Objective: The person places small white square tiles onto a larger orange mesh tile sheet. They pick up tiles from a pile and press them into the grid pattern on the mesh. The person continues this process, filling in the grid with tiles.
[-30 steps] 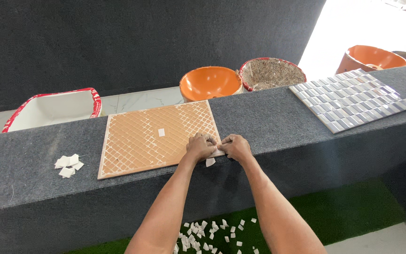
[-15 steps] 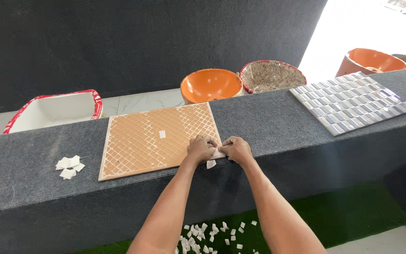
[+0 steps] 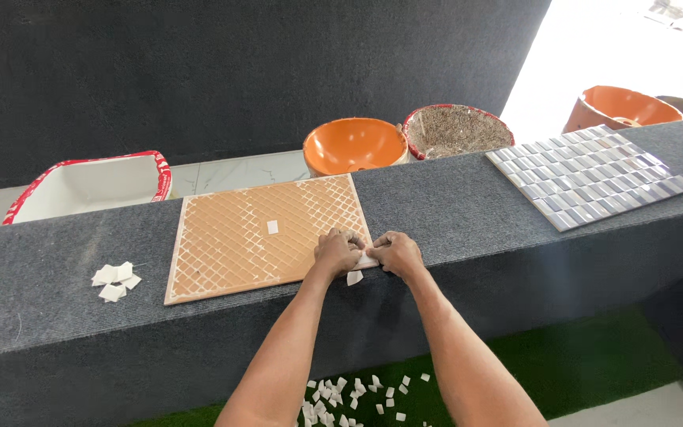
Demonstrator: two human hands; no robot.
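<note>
An orange tile with a white diamond grid lies back-up on a grey carpeted ledge. Both hands meet at its near right corner. My left hand rests on the tile's corner, fingers curled. My right hand is beside it, and the two pinch a small white piece between them. Another white piece lies just below the hands. One small white square sits in the middle of the tile.
A pile of white pieces lies on the ledge at left. A grey mosaic sheet lies at right. Behind the ledge stand a white red-rimmed basin, orange bowls and a speckled bowl. Several white scraps litter the green turf below.
</note>
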